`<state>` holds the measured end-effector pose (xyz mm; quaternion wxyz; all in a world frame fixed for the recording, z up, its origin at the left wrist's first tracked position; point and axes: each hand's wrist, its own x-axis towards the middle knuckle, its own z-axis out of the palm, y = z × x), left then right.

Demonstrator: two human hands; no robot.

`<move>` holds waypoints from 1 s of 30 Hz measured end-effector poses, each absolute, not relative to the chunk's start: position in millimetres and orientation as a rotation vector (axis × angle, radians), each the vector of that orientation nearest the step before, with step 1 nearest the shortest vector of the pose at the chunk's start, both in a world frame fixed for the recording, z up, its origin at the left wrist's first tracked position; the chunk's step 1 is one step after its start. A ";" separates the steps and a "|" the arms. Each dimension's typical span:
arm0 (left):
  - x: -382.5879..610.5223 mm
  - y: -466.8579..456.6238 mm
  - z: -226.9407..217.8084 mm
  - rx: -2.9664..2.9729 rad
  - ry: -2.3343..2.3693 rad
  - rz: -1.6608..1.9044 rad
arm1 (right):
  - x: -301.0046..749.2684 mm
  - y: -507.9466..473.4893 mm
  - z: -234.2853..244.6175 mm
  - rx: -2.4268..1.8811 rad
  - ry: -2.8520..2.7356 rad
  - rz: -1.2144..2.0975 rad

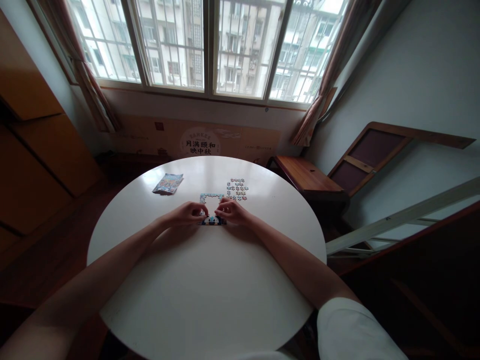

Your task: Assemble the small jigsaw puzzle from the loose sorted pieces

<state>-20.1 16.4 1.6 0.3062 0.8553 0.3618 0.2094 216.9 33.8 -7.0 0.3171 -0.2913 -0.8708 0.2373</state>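
Note:
A small jigsaw frame (210,197) of joined edge pieces lies near the middle of the round white table (210,295). My left hand (186,214) rests at its left side, fingers curled and pinched on the puzzle's near left edge. My right hand (232,211) sits at the right side, fingers pressed together on the frame's near right part. Whether either hand holds a separate piece is too small to tell. Several loose puzzle pieces (237,189) are spread just beyond the frame on the right.
A printed packet (168,183) lies on the table at the far left. A wooden bench (305,176) stands behind the table at the right. Cardboard with printed characters (202,140) leans under the window. A wooden cabinet (33,150) fills the left side.

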 end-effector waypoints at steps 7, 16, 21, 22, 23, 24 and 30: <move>-20.7 19.7 -1.2 2.253 0.978 0.555 | 216.4 28.9 -2.1 -0.760 -2.360 0.551; -19.7 19.2 -1.0 2.243 0.979 0.556 | 216.1 28.0 -2.5 -0.771 -2.390 0.518; -20.0 19.9 -1.8 2.251 0.983 0.563 | 216.2 28.3 -2.2 -0.781 -2.395 0.521; -20.0 20.0 -1.9 2.253 0.987 0.563 | 216.2 28.3 -2.0 -0.782 -2.397 0.521; -20.0 19.9 -1.7 2.255 0.990 0.561 | 216.1 28.2 -1.8 -0.782 -2.398 0.520; -19.9 19.8 -1.4 2.257 0.992 0.558 | 216.0 28.2 -1.6 -0.781 -2.401 0.520; -19.8 18.4 1.5 2.251 0.970 0.552 | 215.8 27.6 -0.5 -0.784 -2.400 0.526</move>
